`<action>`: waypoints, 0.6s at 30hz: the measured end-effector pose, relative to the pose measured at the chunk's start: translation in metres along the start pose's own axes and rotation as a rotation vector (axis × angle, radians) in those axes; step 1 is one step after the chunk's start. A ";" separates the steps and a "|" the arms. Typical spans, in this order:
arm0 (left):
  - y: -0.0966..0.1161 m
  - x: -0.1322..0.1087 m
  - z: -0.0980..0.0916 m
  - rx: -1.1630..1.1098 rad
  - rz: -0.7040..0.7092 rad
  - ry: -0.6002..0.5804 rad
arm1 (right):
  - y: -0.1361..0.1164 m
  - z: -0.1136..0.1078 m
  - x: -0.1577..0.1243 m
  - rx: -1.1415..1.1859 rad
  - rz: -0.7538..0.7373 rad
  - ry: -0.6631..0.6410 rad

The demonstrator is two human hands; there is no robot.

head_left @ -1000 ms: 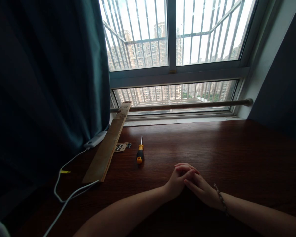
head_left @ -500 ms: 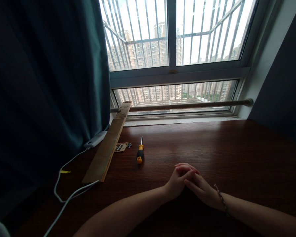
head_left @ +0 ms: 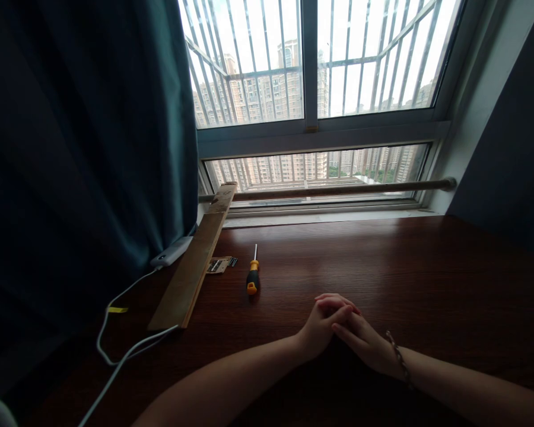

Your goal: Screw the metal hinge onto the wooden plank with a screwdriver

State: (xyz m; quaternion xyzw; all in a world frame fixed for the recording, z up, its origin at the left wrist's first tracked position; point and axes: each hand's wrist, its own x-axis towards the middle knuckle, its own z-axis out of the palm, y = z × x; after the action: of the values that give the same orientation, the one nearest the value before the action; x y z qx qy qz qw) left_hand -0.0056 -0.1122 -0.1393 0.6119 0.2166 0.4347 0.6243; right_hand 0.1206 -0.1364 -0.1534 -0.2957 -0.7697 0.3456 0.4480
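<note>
My left hand [head_left: 317, 331] and my right hand [head_left: 370, 344] are clasped over the dark wooden tabletop, fingers interlaced and closed around each other. No object shows in either one. A braided bracelet [head_left: 399, 356] circles my right wrist. Ahead and to the left, apart from both hands, lies a screwdriver [head_left: 252, 279] with a yellow and black handle, its metal shaft toward the window. Left of it are several small dark screws [head_left: 233, 261] beside a small flat brownish piece [head_left: 218, 265] with dark marks, partly hidden by a long wooden board [head_left: 191, 270].
The board's far end leans up on a rail [head_left: 338, 191] before the barred window. A white power strip [head_left: 172, 252] with a white cable [head_left: 115, 373] lies left of the board. A dark blue curtain [head_left: 115, 130] hangs at left. The tabletop [head_left: 427, 267] extends rightward to a wall.
</note>
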 end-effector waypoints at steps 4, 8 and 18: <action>0.001 0.000 0.001 -0.001 0.003 0.006 | 0.001 0.000 0.000 0.005 -0.001 -0.011; 0.002 0.001 0.002 0.002 0.004 0.013 | 0.002 0.000 0.001 0.011 -0.006 -0.007; -0.002 0.000 0.001 0.063 0.028 -0.003 | -0.006 -0.011 0.008 -0.013 0.008 -0.097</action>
State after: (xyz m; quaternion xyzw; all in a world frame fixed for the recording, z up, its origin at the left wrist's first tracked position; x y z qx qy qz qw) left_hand -0.0042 -0.1124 -0.1411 0.6347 0.2207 0.4356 0.5989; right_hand 0.1261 -0.1311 -0.1414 -0.2846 -0.7915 0.3563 0.4070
